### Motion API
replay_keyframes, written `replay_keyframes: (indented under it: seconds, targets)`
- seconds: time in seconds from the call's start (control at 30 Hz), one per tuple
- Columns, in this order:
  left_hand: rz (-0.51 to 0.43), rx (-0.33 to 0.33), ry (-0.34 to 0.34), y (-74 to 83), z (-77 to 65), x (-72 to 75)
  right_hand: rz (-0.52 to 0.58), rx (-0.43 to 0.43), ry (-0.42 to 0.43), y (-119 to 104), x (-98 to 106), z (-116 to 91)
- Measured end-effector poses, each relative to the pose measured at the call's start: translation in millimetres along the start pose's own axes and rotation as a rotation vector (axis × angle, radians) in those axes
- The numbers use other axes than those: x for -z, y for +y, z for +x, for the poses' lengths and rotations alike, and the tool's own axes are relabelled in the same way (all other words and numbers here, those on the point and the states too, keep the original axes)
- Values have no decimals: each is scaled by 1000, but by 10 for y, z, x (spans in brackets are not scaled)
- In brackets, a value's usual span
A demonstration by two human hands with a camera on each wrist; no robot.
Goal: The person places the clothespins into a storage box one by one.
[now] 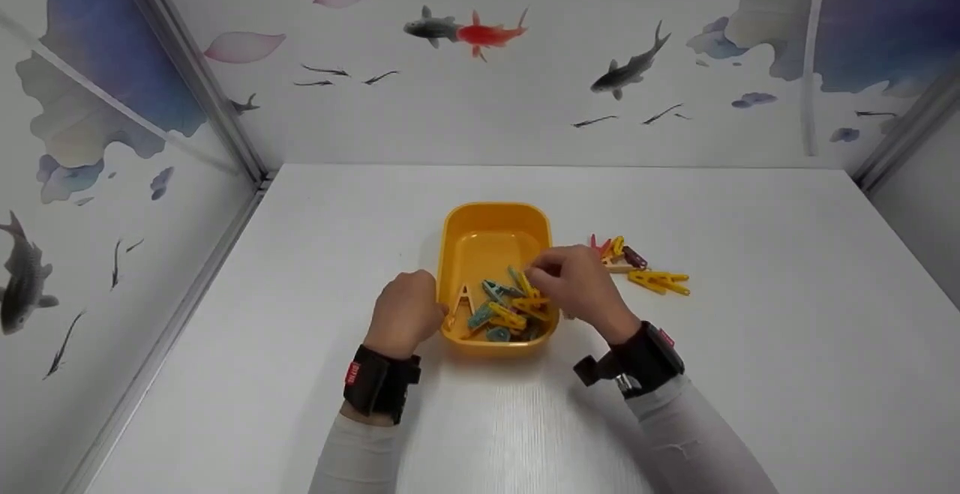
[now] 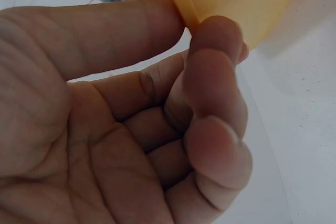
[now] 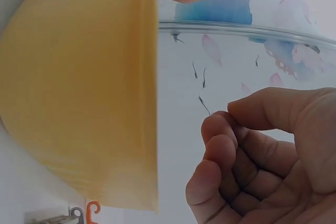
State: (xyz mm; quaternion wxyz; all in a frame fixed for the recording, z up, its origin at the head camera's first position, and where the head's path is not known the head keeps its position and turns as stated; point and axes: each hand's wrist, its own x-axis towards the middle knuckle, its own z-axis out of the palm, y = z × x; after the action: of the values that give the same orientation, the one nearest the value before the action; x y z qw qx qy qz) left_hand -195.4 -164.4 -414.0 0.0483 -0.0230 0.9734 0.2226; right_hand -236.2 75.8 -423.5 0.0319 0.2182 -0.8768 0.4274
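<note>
A yellow plastic bin stands mid-table, with several yellow and blue-green clothespins piled in its near half. A pale orange clothespin leans near its left wall. My left hand pinches the bin's left rim between thumb and index finger; in the left wrist view the hand has its other fingers curled. Over the bin's right edge is my right hand, its thumb and index fingertips together. Nothing shows between the fingertips of this hand in the right wrist view.
Right of the bin lies a small group of clothespins: a yellow pair, a dark red one and a red one. White panels printed with fish close off the table's back and sides.
</note>
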Motion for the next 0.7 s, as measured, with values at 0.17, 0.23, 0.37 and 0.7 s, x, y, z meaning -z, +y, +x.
replay_keyframes:
  seconds: [0.17,0.23,0.37,0.7]
  targets:
    - [-5,8,-6,5,-3,4,-25,16,23,69,120,7]
    - [-4,8,-5,6,-4,5,-29,-5,29,113,165,22]
    - [-1,19,-17,13,3,13,-52,-53,40,216,236,47]
    - [15,6,-2,8,-4,10,-86,-255,-26,498,283,108]
